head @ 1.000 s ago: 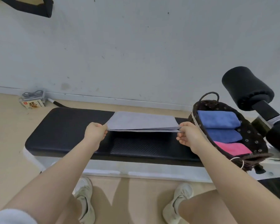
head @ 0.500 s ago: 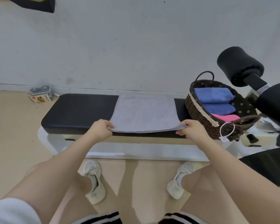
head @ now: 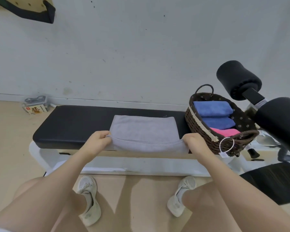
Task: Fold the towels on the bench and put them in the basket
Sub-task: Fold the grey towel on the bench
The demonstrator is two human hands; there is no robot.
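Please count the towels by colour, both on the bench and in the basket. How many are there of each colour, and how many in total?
Grey towel, on the bench, held by both hands: 1
Blue towels, in the basket: 2
Pink towel, in the basket: 1
Total: 4

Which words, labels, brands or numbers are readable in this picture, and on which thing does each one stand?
Nothing here can be read for certain.
Box on the floor by the wall: large dark characters and a small red mark, too blurred to read.
White tag hanging from the basket: too small; no print can be made out.
Grey towel, bench: no text visible.
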